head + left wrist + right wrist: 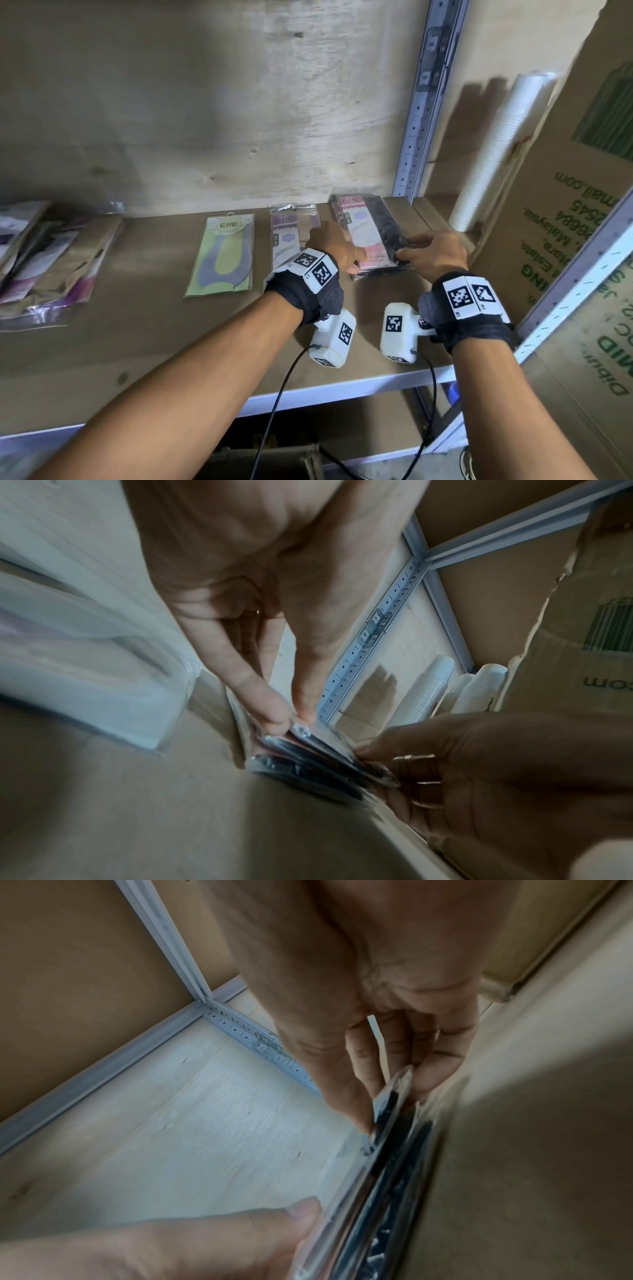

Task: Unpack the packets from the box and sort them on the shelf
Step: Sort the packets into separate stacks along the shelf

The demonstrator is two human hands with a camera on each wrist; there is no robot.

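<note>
A stack of pink-and-black packets (pixel 368 229) lies on the wooden shelf (pixel 154 325) at its right end. My left hand (pixel 342 255) pinches the stack's near left edge between thumb and fingers (pixel 291 721). My right hand (pixel 407 250) pinches the right edge of the stack's top packets (pixel 394 1096). The wrist views show the stack edge-on (pixel 308 764) (pixel 387 1177), its layers fanned slightly apart. A purple packet (pixel 287 236) and a green packet (pixel 222 257) lie flat to the left.
A loose pile of packets (pixel 44 260) sits at the shelf's left end. A metal upright (pixel 421 113) stands behind the stack. White stacked cups (pixel 496 154) lean beside a big cardboard box (pixel 565 240) on the right.
</note>
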